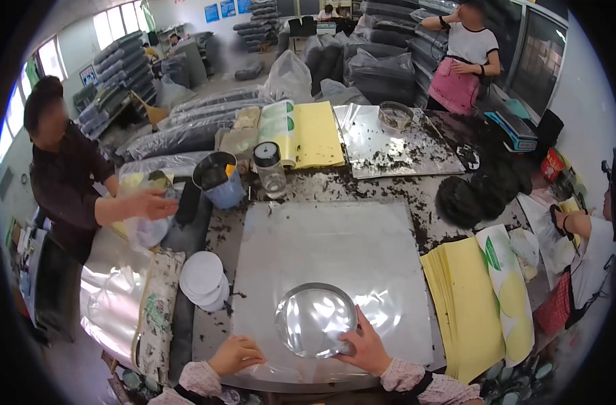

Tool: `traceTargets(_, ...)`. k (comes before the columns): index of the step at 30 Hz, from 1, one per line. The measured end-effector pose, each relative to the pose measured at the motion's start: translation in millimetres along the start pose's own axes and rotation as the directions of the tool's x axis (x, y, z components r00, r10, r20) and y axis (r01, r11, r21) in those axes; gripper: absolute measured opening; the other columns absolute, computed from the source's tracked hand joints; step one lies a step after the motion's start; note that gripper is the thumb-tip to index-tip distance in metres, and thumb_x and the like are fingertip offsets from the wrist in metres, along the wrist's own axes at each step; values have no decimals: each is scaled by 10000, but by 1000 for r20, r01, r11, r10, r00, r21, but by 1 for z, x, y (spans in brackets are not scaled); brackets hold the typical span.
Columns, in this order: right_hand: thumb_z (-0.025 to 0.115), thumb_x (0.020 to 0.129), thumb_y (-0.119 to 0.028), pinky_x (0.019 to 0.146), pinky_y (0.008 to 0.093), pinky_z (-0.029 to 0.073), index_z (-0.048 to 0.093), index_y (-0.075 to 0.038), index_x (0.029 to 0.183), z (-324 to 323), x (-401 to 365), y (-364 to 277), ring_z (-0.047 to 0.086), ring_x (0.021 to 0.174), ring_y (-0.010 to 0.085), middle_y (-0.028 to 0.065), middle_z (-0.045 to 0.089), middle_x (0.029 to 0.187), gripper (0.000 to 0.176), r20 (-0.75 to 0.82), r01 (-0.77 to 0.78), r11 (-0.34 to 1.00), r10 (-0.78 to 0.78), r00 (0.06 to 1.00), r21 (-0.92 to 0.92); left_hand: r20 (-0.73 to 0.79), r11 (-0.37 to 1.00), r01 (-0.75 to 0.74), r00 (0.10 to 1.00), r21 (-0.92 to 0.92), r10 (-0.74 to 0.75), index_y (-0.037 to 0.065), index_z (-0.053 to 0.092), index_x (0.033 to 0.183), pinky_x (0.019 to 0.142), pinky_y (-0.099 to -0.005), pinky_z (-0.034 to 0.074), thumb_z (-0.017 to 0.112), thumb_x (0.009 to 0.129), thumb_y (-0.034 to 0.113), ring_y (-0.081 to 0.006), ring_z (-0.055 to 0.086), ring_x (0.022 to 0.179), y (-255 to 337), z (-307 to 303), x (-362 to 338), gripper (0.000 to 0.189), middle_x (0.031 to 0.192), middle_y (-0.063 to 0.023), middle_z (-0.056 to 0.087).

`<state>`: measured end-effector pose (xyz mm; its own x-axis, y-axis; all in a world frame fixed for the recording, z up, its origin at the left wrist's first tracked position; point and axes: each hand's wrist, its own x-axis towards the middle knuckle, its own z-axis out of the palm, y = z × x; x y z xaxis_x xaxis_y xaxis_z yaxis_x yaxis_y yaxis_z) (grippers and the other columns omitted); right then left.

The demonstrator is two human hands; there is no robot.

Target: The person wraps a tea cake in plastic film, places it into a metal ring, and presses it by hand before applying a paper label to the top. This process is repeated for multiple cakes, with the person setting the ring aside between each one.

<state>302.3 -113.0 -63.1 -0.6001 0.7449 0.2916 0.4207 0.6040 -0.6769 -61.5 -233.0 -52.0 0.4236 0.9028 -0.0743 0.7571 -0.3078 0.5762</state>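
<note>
My right hand (370, 347) grips the lower right rim of a round metal ring (281, 332), which sits on a shiny board covered with clear film (321, 236). Through the ring, the glossy surface shows with bright reflections. My left hand (236, 354) rests at the board's front left edge, its fingers pressed together and pointing right; whatever may be under the fingertips is hidden. Left of the board lies a stack of white round discs (203, 277). To the right are layered yellow sheets (467, 297) with a printed label strip (505, 290).
Behind the board stand a blue pail (220, 185), a clear jar (270, 172) and another metal board (396, 145) scattered with dark flakes. Dark clumps (467, 199) lie at right. A co-worker's hand (149, 204) reaches in from the left; other people are at the right and back.
</note>
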Motion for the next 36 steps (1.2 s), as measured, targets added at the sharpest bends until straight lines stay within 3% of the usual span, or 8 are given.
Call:
traceTargets(5, 893, 717, -363, 896, 424, 530, 633, -96, 953, 0, 3, -4, 596, 1094, 397, 390, 321, 1506, 441, -5, -2, 1000, 2, 1000, -5, 9, 979, 72, 997, 190, -75, 163, 668, 922, 809, -394, 463, 775, 827, 314, -245, 625, 926, 11, 9, -3, 208, 907, -17, 640)
traceTargets(8, 892, 715, -364, 879, 419, 540, 636, -102, 953, 2, -1, -8, 612, 1069, 400, 397, 331, 1498, 437, -13, -22, 1000, 22, 1000, -1, 24, 998, 54, 998, -22, -54, 155, 664, 937, 789, -397, 478, 774, 828, 316, -259, 624, 894, 34, -28, 2, 224, 911, -25, 641)
traceTargets(17, 894, 709, -361, 890, 437, 540, 626, -104, 934, -6, -2, -8, 610, 1103, 427, 402, 320, 1501, 434, 23, 6, 1000, -6, 1000, -30, -42, 997, -8, 999, -82, 4, 152, 707, 855, 789, -377, 484, 779, 812, 302, -232, 627, 879, 1, -2, -1, 172, 912, -21, 658)
traceTargets(20, 900, 696, -354, 892, 443, 537, 623, -102, 938, -1, -3, -5, 607, 1111, 440, 402, 318, 1502, 446, 31, 8, 1000, -7, 999, -27, 91, 960, -125, 990, 250, 105, 157, 718, 913, 787, -387, 497, 790, 801, 285, -250, 629, 892, 27, -13, 8, 185, 950, -21, 670)
traceTargets(23, 906, 683, -348, 894, 450, 533, 623, -103, 952, 0, -9, -4, 606, 1101, 455, 401, 320, 1499, 460, 60, -36, 999, 37, 997, -21, -414, 947, 37, 904, 320, 105, 158, 714, 948, 816, -390, 506, 813, 771, 293, -271, 623, 921, 66, -61, 7, 243, 1002, -17, 671)
traceTargets(26, 911, 672, -352, 892, 453, 533, 627, -104, 947, -1, -6, -4, 617, 1064, 471, 405, 319, 1495, 467, 58, -26, 999, 27, 998, -25, -37, 999, -5, 999, 52, 7, 175, 708, 975, 819, -394, 504, 826, 750, 306, -281, 612, 942, 10, -30, -16, 285, 993, -1, 666)
traceTargets(34, 922, 648, -325, 941, 472, 528, 656, -125, 888, -39, -24, -2, 584, 1201, 487, 391, 332, 1501, 410, 82, -32, 999, 33, 996, -7, 27, 998, 28, 999, -59, -26, 159, 742, 899, 826, -396, 488, 755, 855, 244, -253, 611, 888, -1, -11, -6, 97, 905, 2, 672)
traceTargets(36, 935, 647, -257, 1084, 490, 456, 680, -111, 903, -61, -32, -13, 463, 1355, 507, 349, 323, 1534, 389, 114, 19, 999, -23, 993, 38, 15, 999, 0, 1000, -33, 1, 153, 747, 918, 803, -403, 495, 729, 879, 220, -267, 611, 872, 6, -12, -5, 79, 901, -22, 670)
